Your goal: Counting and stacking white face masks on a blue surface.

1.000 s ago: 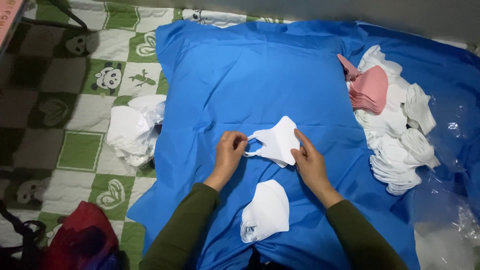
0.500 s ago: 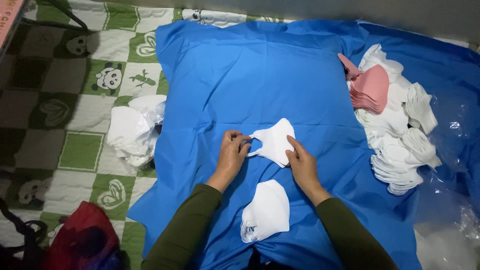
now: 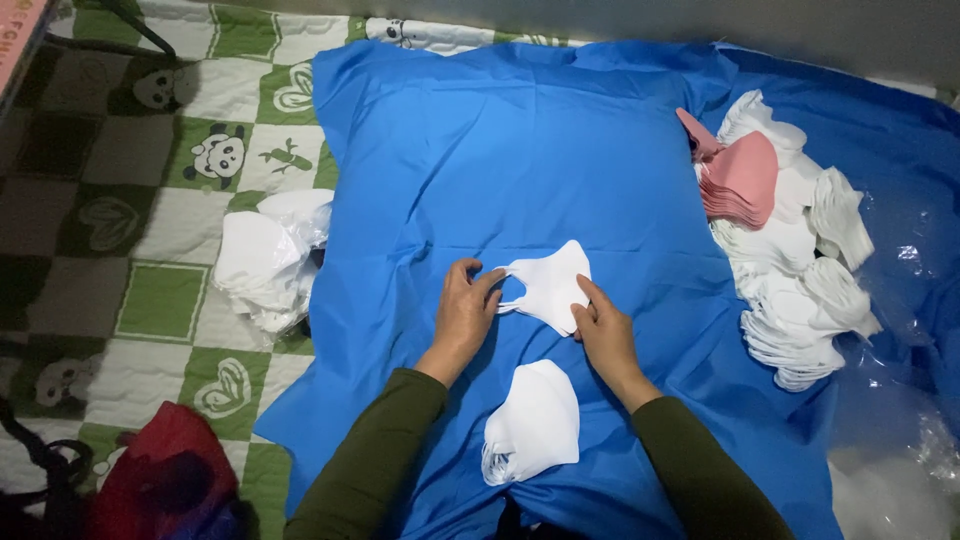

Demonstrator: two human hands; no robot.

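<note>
A white face mask [image 3: 552, 284] lies flat on the blue cloth [image 3: 520, 160]. My left hand [image 3: 465, 312] pinches its ear loop at the left end. My right hand [image 3: 603, 330] presses its fingertips on the mask's lower right edge. Just below my hands, between my forearms, sits a small stack of white masks [image 3: 533, 424].
A big pile of white masks [image 3: 800, 280] with a stack of pink masks [image 3: 742, 180] on it lies at the right of the cloth. Another heap of white masks [image 3: 268, 258] rests on the green panda-patterned mat [image 3: 160, 210] at the left. A red bag [image 3: 160, 480] sits bottom left; clear plastic [image 3: 900, 400] at right.
Both hands have shifted slightly left and down with the mask, which now lies flatter on the cloth; my left fingers have moved onto its ear loop.
</note>
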